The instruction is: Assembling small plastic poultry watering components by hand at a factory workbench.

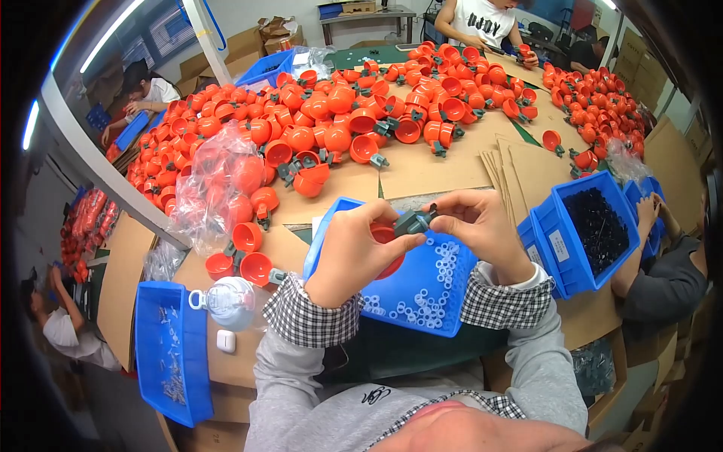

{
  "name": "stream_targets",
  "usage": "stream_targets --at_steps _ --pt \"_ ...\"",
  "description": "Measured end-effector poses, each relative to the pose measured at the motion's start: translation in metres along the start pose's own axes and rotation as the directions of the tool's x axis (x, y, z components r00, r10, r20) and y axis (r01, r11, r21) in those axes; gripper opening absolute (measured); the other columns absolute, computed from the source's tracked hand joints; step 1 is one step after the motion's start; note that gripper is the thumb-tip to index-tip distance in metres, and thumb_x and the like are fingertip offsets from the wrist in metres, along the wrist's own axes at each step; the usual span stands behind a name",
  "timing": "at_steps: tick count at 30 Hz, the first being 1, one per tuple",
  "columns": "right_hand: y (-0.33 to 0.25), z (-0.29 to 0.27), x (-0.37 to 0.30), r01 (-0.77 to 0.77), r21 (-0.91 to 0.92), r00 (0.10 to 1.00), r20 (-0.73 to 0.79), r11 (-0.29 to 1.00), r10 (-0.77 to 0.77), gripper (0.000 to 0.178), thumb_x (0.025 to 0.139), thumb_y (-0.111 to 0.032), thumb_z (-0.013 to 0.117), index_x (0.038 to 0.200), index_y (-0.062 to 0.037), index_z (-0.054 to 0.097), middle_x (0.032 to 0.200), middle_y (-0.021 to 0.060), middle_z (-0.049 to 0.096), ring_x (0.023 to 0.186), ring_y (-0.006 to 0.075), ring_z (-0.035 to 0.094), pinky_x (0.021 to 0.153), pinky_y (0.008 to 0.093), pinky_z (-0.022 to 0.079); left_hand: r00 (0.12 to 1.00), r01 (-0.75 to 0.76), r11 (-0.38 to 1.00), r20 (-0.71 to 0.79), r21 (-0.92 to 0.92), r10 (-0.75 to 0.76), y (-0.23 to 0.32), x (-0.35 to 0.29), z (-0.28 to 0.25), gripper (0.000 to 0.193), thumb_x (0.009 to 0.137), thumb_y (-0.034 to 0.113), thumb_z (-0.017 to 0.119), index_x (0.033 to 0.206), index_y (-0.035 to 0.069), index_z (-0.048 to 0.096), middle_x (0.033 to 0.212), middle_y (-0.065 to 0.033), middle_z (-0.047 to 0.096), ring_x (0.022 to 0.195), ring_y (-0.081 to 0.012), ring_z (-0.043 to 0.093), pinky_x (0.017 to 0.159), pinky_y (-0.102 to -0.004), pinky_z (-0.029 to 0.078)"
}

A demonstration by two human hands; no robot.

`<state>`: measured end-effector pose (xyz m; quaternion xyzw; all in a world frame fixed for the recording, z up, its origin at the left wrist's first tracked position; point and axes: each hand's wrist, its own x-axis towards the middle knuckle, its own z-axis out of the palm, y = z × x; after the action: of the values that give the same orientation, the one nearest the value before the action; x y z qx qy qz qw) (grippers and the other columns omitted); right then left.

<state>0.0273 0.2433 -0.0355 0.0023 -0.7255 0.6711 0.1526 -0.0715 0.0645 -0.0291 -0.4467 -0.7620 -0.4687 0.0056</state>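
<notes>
Over the near blue bin (422,301) of white rings, left hand (354,252) clamps an orange cup (388,237) and right hand (482,226) pinches its grey fitting (414,221) — a loosened grip could drop either into the bin.

Cardboard-covered table (444,169): heaped orange cups (331,113), blue bins (422,290), clear bag (218,188).
</notes>
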Motion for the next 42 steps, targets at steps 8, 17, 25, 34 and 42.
stream_targets --at_steps 8,17,25,34,42 --pt "-0.002 -0.006 -0.001 -0.024 0.149 0.994 0.111 0.989 0.007 0.022 0.078 -0.004 0.070 0.096 0.0064 0.062 0.090 0.0103 0.066 0.080 0.0113 0.063 0.071 0.0227 0.051 0.996 0.023 0.984 0.091 -0.174 -0.008 0.001 -0.001 -0.003 0.034 0.066 0.025 0.080 0.079 -0.001 0.062 0.069 -0.0108 0.065 0.063 -0.0197 0.064 0.058 -0.0284 0.049" --pt "-0.003 0.000 0.003 -0.120 0.030 0.992 0.028 0.992 0.119 0.024 0.080 -0.015 0.071 0.093 0.0036 0.063 0.083 0.0070 0.066 0.077 0.0092 0.062 0.068 0.0221 0.049 0.968 -0.161 0.940 -0.139 0.300 0.210 0.004 -0.004 0.006 0.028 0.066 0.022 0.077 0.080 0.005 0.059 0.072 -0.0093 0.062 0.066 -0.0253 0.061 0.057 -0.0324 0.047" --pt "-0.005 0.010 -0.001 -0.083 0.102 0.996 -0.028 0.991 0.086 0.018 0.081 -0.010 0.068 0.092 0.0038 0.061 0.078 0.0043 0.062 0.071 0.0082 0.058 0.065 0.0201 0.047 0.917 -0.232 0.869 -0.200 0.438 0.346 0.008 -0.004 0.012 0.027 0.067 0.017 0.075 0.083 0.005 0.057 0.078 -0.0085 0.060 0.073 -0.0252 0.059 0.060 -0.0331 0.048" --pt "-0.019 0.011 -0.018 0.296 -0.320 0.931 -0.111 0.900 -0.346 0.018 0.079 0.000 0.067 0.095 0.0061 0.060 0.081 0.0062 0.062 0.075 0.0088 0.058 0.069 0.0213 0.047 0.999 0.040 0.983 0.012 -0.179 -0.038 -0.006 0.000 -0.021 0.039 0.093 0.030 0.051 0.109 -0.005 0.050 0.076 -0.0110 0.061 0.066 -0.0159 0.061 0.057 -0.0290 0.048" --pt "-0.011 -0.003 -0.007 0.039 0.164 0.986 -0.166 0.986 -0.011 0.013 0.083 -0.010 0.066 0.085 0.0008 0.059 0.079 0.0058 0.062 0.068 0.0078 0.056 0.061 0.0204 0.045 0.991 0.132 0.797 0.097 -0.589 -0.092 0.004 0.004 -0.020 0.036 0.086 0.006 0.062 0.116 -0.002 0.043 0.117 -0.0150 0.056 0.087 -0.0144 0.063 0.071 -0.0239 0.052"
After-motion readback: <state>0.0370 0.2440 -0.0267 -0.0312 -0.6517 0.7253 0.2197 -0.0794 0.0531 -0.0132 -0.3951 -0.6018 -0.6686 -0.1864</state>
